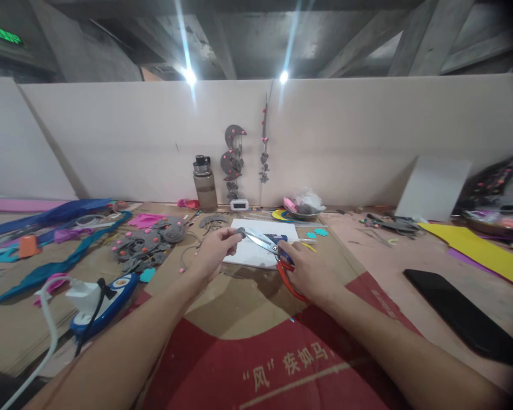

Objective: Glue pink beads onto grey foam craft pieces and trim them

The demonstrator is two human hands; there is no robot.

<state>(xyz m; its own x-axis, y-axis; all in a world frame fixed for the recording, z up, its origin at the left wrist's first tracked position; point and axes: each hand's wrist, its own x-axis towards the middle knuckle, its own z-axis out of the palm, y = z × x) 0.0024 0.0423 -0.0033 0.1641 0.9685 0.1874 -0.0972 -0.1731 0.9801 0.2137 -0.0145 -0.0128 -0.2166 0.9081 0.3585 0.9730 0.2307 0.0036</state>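
Note:
My right hand grips red-handled scissors, their blades slightly parted and pointing up to the left. Pinched in the fingertips of my left hand is a small grey piece, right at the blade tips; whether the blades touch it I cannot tell. Below both hands lies a white sheet or board on the cardboard. A dark blue object sits behind the scissors, partly hidden by them and my right hand. Small turquoise cut-outs lie just right of the white sheet.
Grey felt-like pieces with pink dots are heaped at left, near a blue power strip with a white plug. A bottle and small clock stand by the wall. A black phone and yellow sheet lie right.

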